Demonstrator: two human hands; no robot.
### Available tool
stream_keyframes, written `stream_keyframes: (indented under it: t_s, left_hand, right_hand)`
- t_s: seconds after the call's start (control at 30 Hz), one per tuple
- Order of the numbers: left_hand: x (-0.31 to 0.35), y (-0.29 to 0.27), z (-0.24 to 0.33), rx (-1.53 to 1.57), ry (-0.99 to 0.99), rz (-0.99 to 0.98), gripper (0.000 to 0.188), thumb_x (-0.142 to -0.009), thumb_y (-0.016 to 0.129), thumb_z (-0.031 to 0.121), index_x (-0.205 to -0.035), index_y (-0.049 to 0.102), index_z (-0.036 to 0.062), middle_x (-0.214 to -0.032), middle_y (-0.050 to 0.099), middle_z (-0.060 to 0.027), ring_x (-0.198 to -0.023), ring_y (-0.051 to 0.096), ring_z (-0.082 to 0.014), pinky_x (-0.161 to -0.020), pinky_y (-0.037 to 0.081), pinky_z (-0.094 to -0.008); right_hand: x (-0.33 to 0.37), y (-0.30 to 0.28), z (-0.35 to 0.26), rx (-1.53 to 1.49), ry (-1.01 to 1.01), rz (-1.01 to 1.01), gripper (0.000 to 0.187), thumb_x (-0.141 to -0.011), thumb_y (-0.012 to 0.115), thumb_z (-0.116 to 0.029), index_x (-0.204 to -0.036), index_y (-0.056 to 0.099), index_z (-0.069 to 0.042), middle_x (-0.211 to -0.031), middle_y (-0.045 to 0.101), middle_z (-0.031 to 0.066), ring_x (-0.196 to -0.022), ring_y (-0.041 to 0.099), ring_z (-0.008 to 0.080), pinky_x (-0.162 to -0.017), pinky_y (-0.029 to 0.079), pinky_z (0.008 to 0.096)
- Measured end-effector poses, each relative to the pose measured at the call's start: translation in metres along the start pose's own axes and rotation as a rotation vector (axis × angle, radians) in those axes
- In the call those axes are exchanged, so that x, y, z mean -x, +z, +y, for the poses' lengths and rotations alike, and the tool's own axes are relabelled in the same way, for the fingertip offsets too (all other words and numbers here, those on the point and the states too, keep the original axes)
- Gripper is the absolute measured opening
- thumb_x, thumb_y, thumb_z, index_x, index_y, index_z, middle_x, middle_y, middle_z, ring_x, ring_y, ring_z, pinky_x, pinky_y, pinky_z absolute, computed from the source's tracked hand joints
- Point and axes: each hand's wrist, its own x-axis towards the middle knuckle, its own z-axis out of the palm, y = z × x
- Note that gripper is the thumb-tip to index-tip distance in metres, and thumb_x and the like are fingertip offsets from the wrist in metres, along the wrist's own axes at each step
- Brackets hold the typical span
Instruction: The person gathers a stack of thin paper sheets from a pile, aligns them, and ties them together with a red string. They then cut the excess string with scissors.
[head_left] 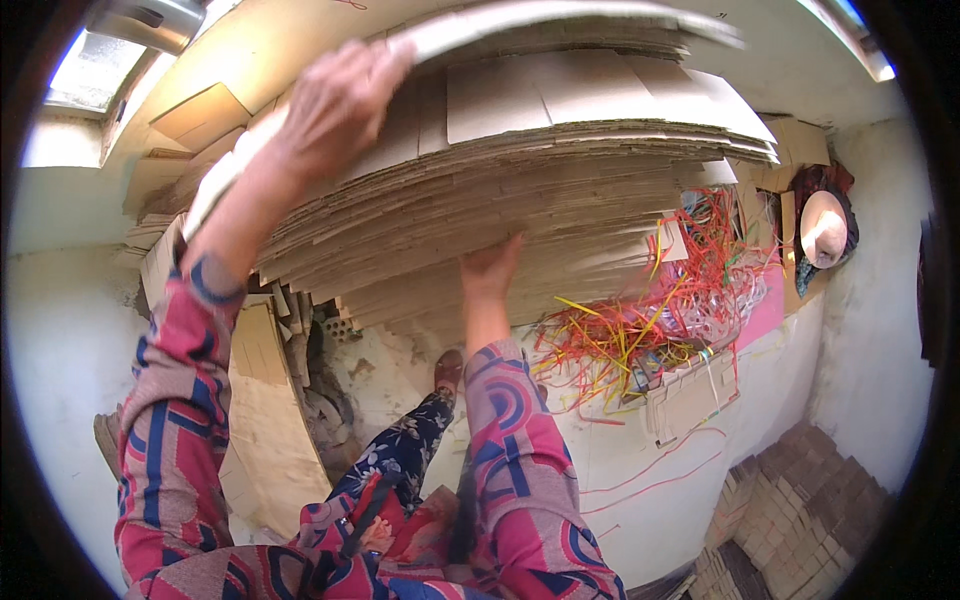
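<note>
Left hand (345, 105) is raised at the upper left, blurred, its fingers bent at the edge of a pale sheet (480, 25) that arches over the cardboard stack (430, 215); whether it is closed on that sheet, I cannot tell. Right hand (490, 268) is lower and nearer the middle, thumb up, against the underside of the stack's near edge; its fingers are mostly hidden, so how far open it is and whether it grips anything cannot be told. Wide and many-layered, the stack spans the upper middle, with loose flat pieces on top. Just beside it on the right lies a tangle of red and yellow straps (690, 280), and beyond that a pale hat (824, 228). A long board (265, 400) leans at the left, and bundles (800, 500) fill the lower right corner.
</note>
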Motion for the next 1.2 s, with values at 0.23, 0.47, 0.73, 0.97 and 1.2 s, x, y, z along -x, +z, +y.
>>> stream_keyframes:
  t_s: [0.23,0.47,0.73,0.97,1.2]
  left_hand:
    - [0.018,-0.001,0.048,0.244,-0.166,-0.245,0.069,-0.066,0.044,-0.011,-0.131,0.044,0.0087,-0.131,0.046,-0.0109,-0.119,0.044,-0.0317,-0.103,0.036,-0.0406]
    - [0.044,-0.012,0.095,0.312,-0.167,-0.03,0.046,-0.075,0.049,0.001,-0.12,0.053,0.0046,-0.125,0.053,-0.0137,-0.115,0.049,-0.0373,-0.094,0.04,-0.0506]
    - [0.093,-0.115,0.196,0.413,-0.243,0.043,0.035,-0.076,0.054,0.017,-0.107,0.061,0.003,-0.116,0.057,-0.0121,-0.108,0.054,-0.0383,-0.088,0.041,-0.0572]
    - [0.117,-0.169,0.304,0.429,-0.678,0.084,0.026,-0.078,0.059,0.016,-0.103,0.064,0.0087,-0.114,0.059,-0.0048,-0.112,0.05,-0.0287,-0.101,0.031,-0.0556]
    - [0.109,-0.217,0.392,0.309,-1.15,0.159,0.026,-0.082,0.057,0.02,-0.108,0.061,0.0149,-0.117,0.057,-0.0028,-0.118,0.043,-0.024,-0.1,0.032,-0.0473]
  right_hand:
    - [0.003,0.01,0.0,-0.028,0.019,-0.192,0.056,-0.086,0.054,-0.042,-0.132,0.041,-0.012,-0.133,0.045,0.0057,-0.122,0.04,0.025,-0.105,0.029,0.0433]
    - [0.007,0.004,-0.003,-0.123,0.153,-0.191,0.056,-0.082,0.059,-0.036,-0.127,0.045,-0.006,-0.127,0.049,0.0094,-0.116,0.047,0.0264,-0.099,0.038,0.0431]
    - [0.109,-0.092,-0.011,0.194,0.334,0.029,0.058,-0.077,0.066,-0.03,-0.125,0.047,-0.004,-0.123,0.053,0.0079,-0.113,0.049,0.0249,-0.097,0.041,0.041]
    - [0.188,-0.18,-0.076,0.64,0.499,0.287,0.057,-0.078,0.065,-0.03,-0.125,0.046,-0.004,-0.123,0.052,0.0083,-0.113,0.049,0.0253,-0.097,0.04,0.0413]
    - [0.231,-0.191,-0.169,1.107,0.642,0.282,0.057,-0.078,0.065,-0.03,-0.125,0.046,-0.004,-0.123,0.052,0.0087,-0.113,0.049,0.0257,-0.097,0.04,0.0417]
